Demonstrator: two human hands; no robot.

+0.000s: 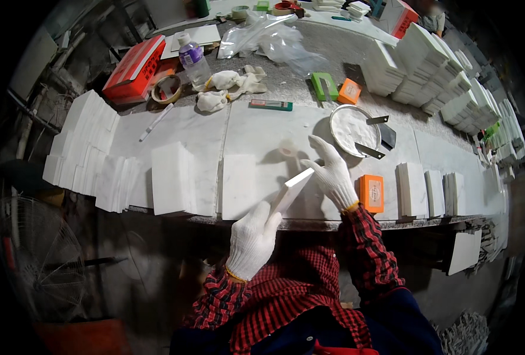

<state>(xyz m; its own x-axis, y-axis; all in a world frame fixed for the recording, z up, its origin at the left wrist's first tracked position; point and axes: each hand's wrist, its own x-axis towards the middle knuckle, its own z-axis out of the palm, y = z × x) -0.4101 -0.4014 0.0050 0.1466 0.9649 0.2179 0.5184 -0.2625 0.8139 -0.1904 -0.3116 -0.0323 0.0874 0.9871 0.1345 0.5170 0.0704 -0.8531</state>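
Sitting near the right hand (334,174) are a bowl (333,127) and orange box (372,194)

Gloved left hand (252,241) holds a tilted white slab (291,191). Gloved right hand (333,177), fingers spread, is at slab's upper end; contact unclear.
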